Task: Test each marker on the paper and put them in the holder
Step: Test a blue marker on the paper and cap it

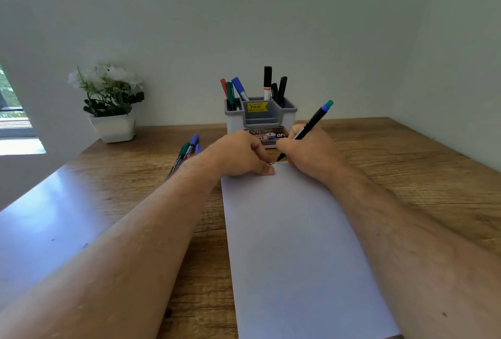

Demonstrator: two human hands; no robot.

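The wooden table [406, 165] carries a long white sheet of paper [292, 244] that runs from the near edge toward the middle. Near the far left corner stands a white pot of white flowers [111, 105]. At the middle of the far edge sits a grey holder [260, 116] with red, green, blue and black markers standing in its back compartments. The left hand [241, 154] rests at the far left corner of the paper, fingers curled under and thumb pressing the sheet; whether it grips anything I cannot tell. The right hand [309, 151], just beside it at the paper's far edge, grasps a black marker [306, 128] tilted up to the right, its tip at the paper and a blue-and-green cap on its raised end. Left of the paper, toward the far edge, a few capped markers [187, 151] lie together.
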